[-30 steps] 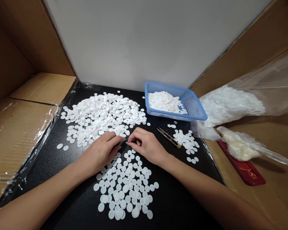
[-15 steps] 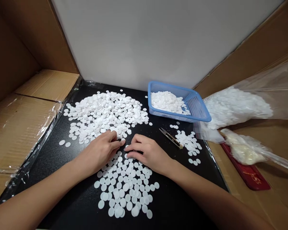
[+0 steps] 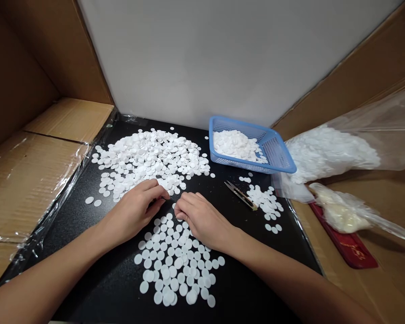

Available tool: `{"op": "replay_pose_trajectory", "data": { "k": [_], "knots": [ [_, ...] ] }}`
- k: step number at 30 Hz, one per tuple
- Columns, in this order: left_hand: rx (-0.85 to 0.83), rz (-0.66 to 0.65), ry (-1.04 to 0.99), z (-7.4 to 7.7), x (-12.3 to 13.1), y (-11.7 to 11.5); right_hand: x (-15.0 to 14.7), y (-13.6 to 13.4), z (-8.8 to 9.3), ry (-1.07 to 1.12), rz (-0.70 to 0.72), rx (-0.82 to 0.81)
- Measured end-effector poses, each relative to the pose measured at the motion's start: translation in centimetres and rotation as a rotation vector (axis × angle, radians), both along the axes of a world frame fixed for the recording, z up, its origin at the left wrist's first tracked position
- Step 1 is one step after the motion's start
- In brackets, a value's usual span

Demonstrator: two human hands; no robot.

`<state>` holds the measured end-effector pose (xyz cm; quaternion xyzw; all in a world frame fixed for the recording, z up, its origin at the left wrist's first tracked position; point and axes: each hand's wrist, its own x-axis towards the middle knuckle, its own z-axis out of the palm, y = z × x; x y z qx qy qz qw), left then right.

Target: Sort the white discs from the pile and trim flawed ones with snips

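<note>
Many thin white round discs lie on the black tabletop. My left hand [image 3: 138,209] is at the near edge of the big disc pile [image 3: 155,155], its thumb and index fingertips drawn close together; whatever may be between them is too small to make out. Facing it, my right hand [image 3: 202,219] has its fingers curled together above the near spread of discs [image 3: 175,265]. One loose disc [image 3: 174,205] shows right by its fingertips, and I cannot tell whether it is gripped. The right palm hides some discs beneath it.
A blue plastic basket [image 3: 253,166] partly filled with discs stands at the back right. Thread snips [image 3: 240,195] lie beside a small disc group [image 3: 266,200]. Further right are a clear bag of discs [image 3: 330,150], a smaller plastic bag [image 3: 340,211] and a red object [image 3: 353,252]. Cardboard [image 3: 33,180] borders the left.
My left hand has drawn back slightly to the left, away from the right one. My right hand's fingers, stretched out before, are now curled in. The view has shifted slightly.
</note>
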<state>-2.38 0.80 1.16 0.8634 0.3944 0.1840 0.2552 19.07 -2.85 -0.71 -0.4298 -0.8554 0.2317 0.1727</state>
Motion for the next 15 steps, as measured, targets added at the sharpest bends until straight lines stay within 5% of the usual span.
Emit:
{"op": "replay_pose_trajectory", "data": {
  "k": [6,15],
  "knots": [
    [-0.037,-0.059,0.079,-0.42,0.42,-0.32,0.17,0.02,-0.18,0.138,-0.076,-0.056],
    [-0.026,-0.036,0.050,-0.50,0.45,-0.48,0.40,0.56,0.46,0.057,-0.200,-0.044]
  ]
}}
